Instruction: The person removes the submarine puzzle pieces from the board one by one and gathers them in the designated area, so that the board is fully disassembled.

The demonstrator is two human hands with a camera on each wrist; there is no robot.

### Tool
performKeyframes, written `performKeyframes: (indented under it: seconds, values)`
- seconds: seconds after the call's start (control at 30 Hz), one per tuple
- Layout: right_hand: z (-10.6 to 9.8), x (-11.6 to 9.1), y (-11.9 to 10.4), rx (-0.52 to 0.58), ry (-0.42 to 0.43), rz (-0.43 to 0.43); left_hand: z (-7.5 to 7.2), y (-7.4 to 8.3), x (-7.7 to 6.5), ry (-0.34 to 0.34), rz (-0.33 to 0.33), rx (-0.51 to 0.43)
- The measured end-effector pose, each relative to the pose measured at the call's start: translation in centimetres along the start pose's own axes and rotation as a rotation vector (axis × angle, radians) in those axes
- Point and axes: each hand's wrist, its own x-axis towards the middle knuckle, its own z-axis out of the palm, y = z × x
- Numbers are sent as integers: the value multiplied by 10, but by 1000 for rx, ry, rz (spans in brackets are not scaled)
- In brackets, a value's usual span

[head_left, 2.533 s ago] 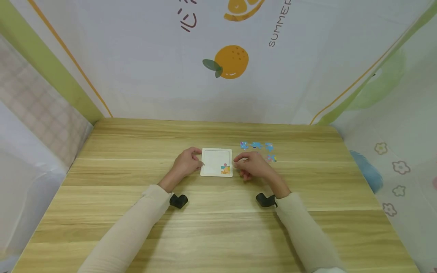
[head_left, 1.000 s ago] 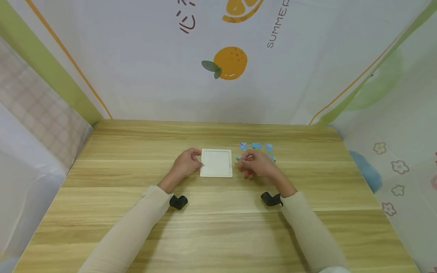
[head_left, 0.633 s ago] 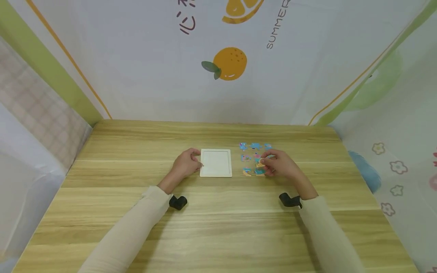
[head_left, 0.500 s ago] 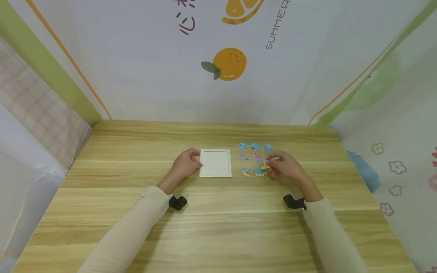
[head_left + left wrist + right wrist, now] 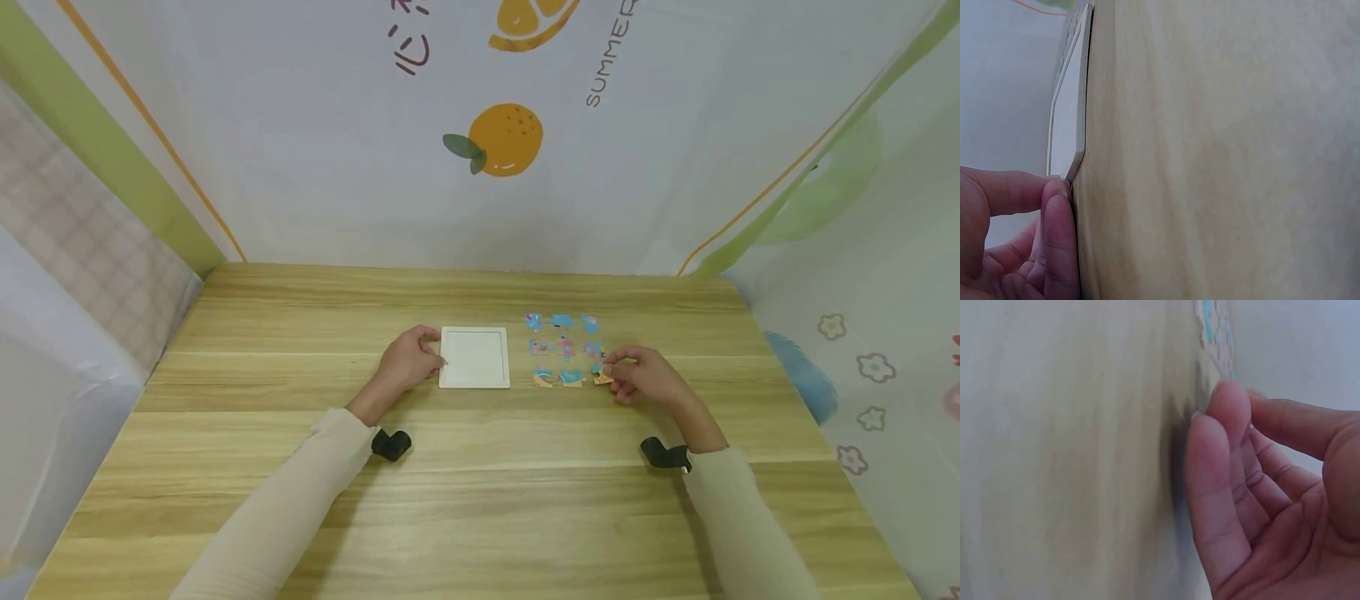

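A white square puzzle tray (image 5: 475, 358) with a raised rim lies on the table, bare inside. My left hand (image 5: 408, 358) holds its left edge between thumb and finger; in the left wrist view the fingertips (image 5: 1057, 187) meet at the tray's rim (image 5: 1072, 94). To the right of the tray, my right hand (image 5: 647, 377) pinches an orange and teal jigsaw piece (image 5: 600, 376) low at the table. That piece stands at the right end of the nearest row of pieces. In the right wrist view, the fingers (image 5: 1210, 456) largely hide it.
Several loose jigsaw pieces lie in rows right of the tray, such as a blue piece (image 5: 561, 320), a pink one (image 5: 565, 347) and a teal one (image 5: 572, 377). The wooden table (image 5: 480, 500) ends at a printed white cloth (image 5: 337, 192) behind.
My right hand has lifted the orange and teal jigsaw piece out of the tray and carried it right, down to the nearest row. My left hand has stayed at the tray's left edge.
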Motion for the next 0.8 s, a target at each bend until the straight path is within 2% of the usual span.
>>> performKeyframes:
  seconds: [0.8]
  values:
    - [9,7,3,-7,14,63,-4,-1,-1,0,3,-1]
